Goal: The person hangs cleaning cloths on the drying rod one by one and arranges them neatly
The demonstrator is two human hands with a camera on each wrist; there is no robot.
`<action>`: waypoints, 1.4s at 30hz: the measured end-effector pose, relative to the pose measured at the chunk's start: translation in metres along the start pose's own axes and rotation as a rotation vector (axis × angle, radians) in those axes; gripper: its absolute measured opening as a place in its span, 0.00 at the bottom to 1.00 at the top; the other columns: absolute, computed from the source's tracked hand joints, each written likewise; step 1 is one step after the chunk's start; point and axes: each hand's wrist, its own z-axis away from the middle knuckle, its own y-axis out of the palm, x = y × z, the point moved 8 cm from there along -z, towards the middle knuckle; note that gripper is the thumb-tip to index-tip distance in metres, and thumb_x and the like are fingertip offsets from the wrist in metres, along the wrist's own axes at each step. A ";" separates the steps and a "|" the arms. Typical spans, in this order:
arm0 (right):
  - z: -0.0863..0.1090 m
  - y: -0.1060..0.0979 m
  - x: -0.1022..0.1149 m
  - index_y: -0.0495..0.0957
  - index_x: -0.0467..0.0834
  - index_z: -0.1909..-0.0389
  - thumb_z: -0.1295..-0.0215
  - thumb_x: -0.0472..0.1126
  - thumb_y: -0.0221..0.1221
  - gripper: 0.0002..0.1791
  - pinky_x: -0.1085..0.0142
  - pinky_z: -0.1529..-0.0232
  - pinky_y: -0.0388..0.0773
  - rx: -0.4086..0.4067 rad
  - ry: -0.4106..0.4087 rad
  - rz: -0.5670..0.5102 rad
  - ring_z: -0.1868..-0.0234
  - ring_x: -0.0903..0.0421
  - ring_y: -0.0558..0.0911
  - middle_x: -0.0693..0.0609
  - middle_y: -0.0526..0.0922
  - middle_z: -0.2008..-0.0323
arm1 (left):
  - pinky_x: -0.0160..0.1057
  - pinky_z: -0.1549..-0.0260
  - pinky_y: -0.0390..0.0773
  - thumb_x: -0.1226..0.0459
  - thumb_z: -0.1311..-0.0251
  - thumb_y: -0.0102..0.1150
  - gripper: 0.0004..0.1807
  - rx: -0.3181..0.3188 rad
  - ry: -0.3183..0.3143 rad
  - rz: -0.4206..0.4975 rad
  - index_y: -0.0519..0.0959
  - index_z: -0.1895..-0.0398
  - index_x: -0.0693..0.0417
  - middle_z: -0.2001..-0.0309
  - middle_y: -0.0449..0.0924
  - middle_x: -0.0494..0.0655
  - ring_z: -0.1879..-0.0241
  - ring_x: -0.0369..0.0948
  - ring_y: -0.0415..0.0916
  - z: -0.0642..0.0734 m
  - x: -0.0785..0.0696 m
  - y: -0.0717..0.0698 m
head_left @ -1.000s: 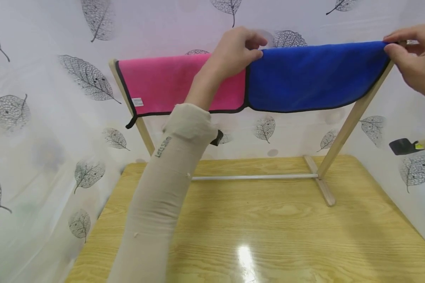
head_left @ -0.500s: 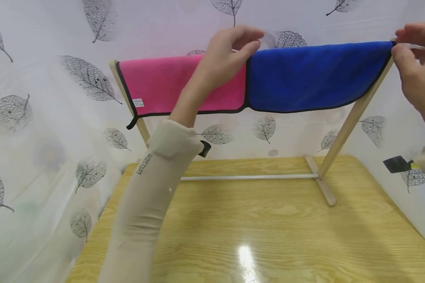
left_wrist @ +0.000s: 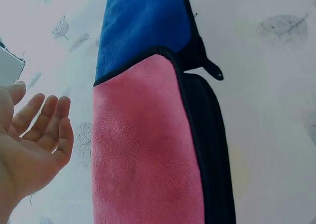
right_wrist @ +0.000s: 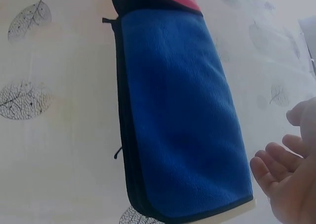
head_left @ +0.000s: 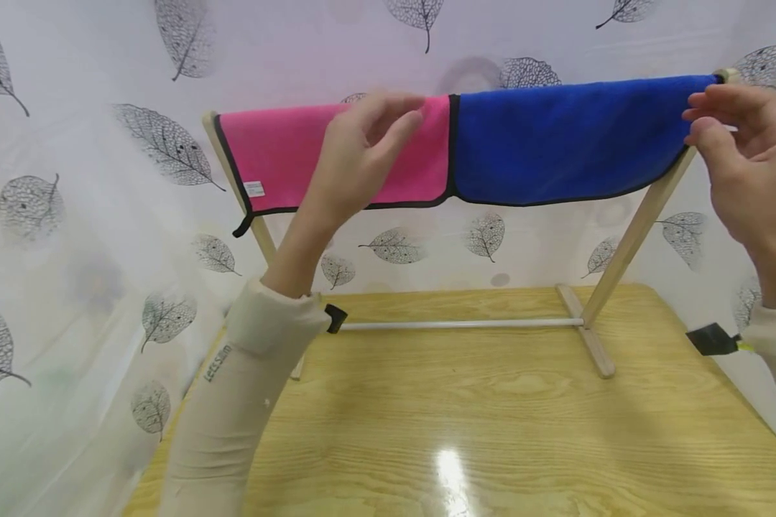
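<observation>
A pink towel [head_left: 284,154] and a blue towel [head_left: 562,140], both with black edging, hang side by side over the top bar of a wooden rack [head_left: 640,222]. The bar itself is hidden under them. In the head view my left hand [head_left: 356,151] is in front of the pink towel, fingers loosely bent and holding nothing. The left wrist view has that hand [left_wrist: 39,140] beside the pink towel's fold, apart from it. My right hand [head_left: 750,154] is by the blue towel's outer end, relaxed, with nothing in its fingers; the right wrist view shows the blue towel [right_wrist: 182,110] left of it.
The rack stands on a wood-grain table [head_left: 465,416]. A white lower rod [head_left: 459,324] joins its feet [head_left: 598,352]. Behind hangs a pale curtain [head_left: 90,237] printed with leaves. A white label [head_left: 254,189] and a black loop [head_left: 242,225] are at the pink towel's left edge.
My right fingers have let go of the blue towel's corner and moved down. The blue towel's end now sits closer to the rack's right post. My left hand has moved left and down.
</observation>
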 end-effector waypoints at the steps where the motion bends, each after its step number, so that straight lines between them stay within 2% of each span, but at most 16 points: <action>1: 0.003 0.001 0.000 0.74 0.46 0.31 0.20 0.38 0.52 0.20 0.72 0.33 0.68 0.006 0.002 -0.006 0.43 0.62 0.78 0.56 0.80 0.40 | 0.31 0.43 0.75 0.62 0.25 0.59 0.18 -0.001 -0.002 0.001 0.81 0.37 0.59 0.42 0.84 0.47 0.44 0.34 0.79 0.005 0.002 -0.001; 7: 0.021 0.009 -0.002 0.81 0.39 0.38 0.25 0.32 0.56 0.17 0.76 0.43 0.75 0.031 -0.093 -0.071 0.49 0.61 0.81 0.58 0.83 0.47 | 0.39 0.47 0.79 0.62 0.25 0.59 0.19 -0.001 -0.008 -0.028 0.79 0.36 0.59 0.43 0.84 0.49 0.48 0.37 0.80 0.036 0.019 -0.003; 10: 0.033 0.015 -0.005 0.81 0.38 0.39 0.26 0.31 0.57 0.17 0.77 0.44 0.75 0.056 -0.118 -0.080 0.49 0.62 0.81 0.59 0.83 0.48 | 0.41 0.48 0.79 0.62 0.25 0.59 0.19 0.004 -0.011 -0.038 0.79 0.36 0.60 0.44 0.84 0.50 0.49 0.38 0.81 0.050 0.030 -0.001; 17: 0.062 0.028 -0.017 0.80 0.36 0.38 0.28 0.29 0.59 0.18 0.80 0.45 0.74 0.151 -0.089 -0.091 0.48 0.64 0.82 0.54 0.84 0.46 | 0.41 0.48 0.80 0.65 0.26 0.60 0.18 0.017 -0.008 -0.022 0.79 0.38 0.64 0.46 0.84 0.54 0.49 0.41 0.81 0.079 0.053 0.005; 22: 0.083 0.037 -0.025 0.80 0.35 0.38 0.28 0.27 0.59 0.19 0.82 0.47 0.73 0.219 -0.089 -0.074 0.48 0.66 0.81 0.57 0.84 0.45 | 0.41 0.50 0.80 0.66 0.26 0.60 0.17 0.039 -0.029 -0.019 0.80 0.38 0.64 0.47 0.85 0.51 0.49 0.41 0.81 0.098 0.068 0.012; 27: 0.103 0.046 -0.028 0.80 0.32 0.40 0.32 0.24 0.60 0.20 0.82 0.50 0.74 0.267 -0.158 -0.060 0.52 0.68 0.82 0.62 0.83 0.44 | 0.42 0.50 0.81 0.68 0.27 0.60 0.16 0.053 -0.025 -0.041 0.81 0.40 0.66 0.46 0.85 0.53 0.49 0.43 0.81 0.117 0.079 0.019; 30: 0.117 0.054 -0.031 0.79 0.33 0.39 0.34 0.22 0.61 0.22 0.82 0.53 0.74 0.305 -0.206 -0.032 0.53 0.70 0.81 0.65 0.81 0.43 | 0.44 0.52 0.83 0.67 0.27 0.60 0.17 0.080 -0.023 -0.085 0.81 0.40 0.66 0.45 0.84 0.55 0.48 0.45 0.81 0.130 0.084 0.024; 32: 0.126 0.060 -0.032 0.78 0.34 0.36 0.36 0.22 0.63 0.26 0.82 0.54 0.74 0.343 -0.250 0.001 0.52 0.72 0.79 0.58 0.82 0.41 | 0.46 0.53 0.83 0.66 0.26 0.60 0.18 0.111 -0.036 -0.133 0.80 0.38 0.64 0.43 0.83 0.54 0.47 0.46 0.81 0.139 0.089 0.028; 33: 0.131 0.063 -0.032 0.77 0.36 0.35 0.36 0.23 0.65 0.28 0.82 0.58 0.74 0.364 -0.270 0.032 0.51 0.73 0.78 0.55 0.82 0.40 | 0.47 0.53 0.83 0.65 0.26 0.59 0.18 0.127 -0.046 -0.161 0.79 0.37 0.63 0.42 0.82 0.54 0.46 0.46 0.80 0.144 0.091 0.030; 35: 0.140 0.068 -0.032 0.76 0.37 0.33 0.38 0.25 0.67 0.31 0.81 0.65 0.74 0.391 -0.331 0.094 0.51 0.69 0.78 0.48 0.81 0.39 | 0.49 0.51 0.82 0.63 0.25 0.60 0.20 0.157 -0.059 -0.213 0.78 0.35 0.62 0.40 0.81 0.55 0.45 0.47 0.79 0.152 0.095 0.034; 37: 0.148 0.073 -0.033 0.74 0.37 0.32 0.39 0.27 0.69 0.33 0.80 0.65 0.73 0.423 -0.373 0.139 0.51 0.62 0.80 0.39 0.80 0.38 | 0.50 0.45 0.80 0.62 0.26 0.60 0.21 0.170 -0.062 -0.255 0.78 0.35 0.61 0.39 0.80 0.55 0.42 0.48 0.78 0.159 0.098 0.037; 38: 0.151 0.075 -0.033 0.74 0.36 0.31 0.39 0.29 0.69 0.33 0.81 0.64 0.72 0.433 -0.386 0.154 0.51 0.58 0.80 0.39 0.79 0.37 | 0.51 0.43 0.79 0.62 0.26 0.61 0.21 0.169 -0.060 -0.273 0.78 0.35 0.61 0.38 0.79 0.55 0.40 0.49 0.77 0.162 0.099 0.038; 40: 0.157 0.078 -0.035 0.73 0.34 0.31 0.39 0.30 0.70 0.33 0.81 0.52 0.72 0.450 -0.405 0.153 0.48 0.46 0.81 0.37 0.78 0.36 | 0.51 0.38 0.76 0.61 0.27 0.62 0.22 0.167 -0.048 -0.310 0.78 0.35 0.62 0.38 0.78 0.56 0.37 0.50 0.75 0.168 0.100 0.040; 42: 0.163 0.082 -0.039 0.72 0.33 0.31 0.39 0.30 0.70 0.34 0.79 0.37 0.64 0.478 -0.404 0.140 0.42 0.38 0.78 0.35 0.76 0.35 | 0.51 0.36 0.74 0.60 0.27 0.63 0.22 0.162 -0.024 -0.356 0.78 0.35 0.62 0.37 0.78 0.56 0.35 0.51 0.74 0.174 0.101 0.041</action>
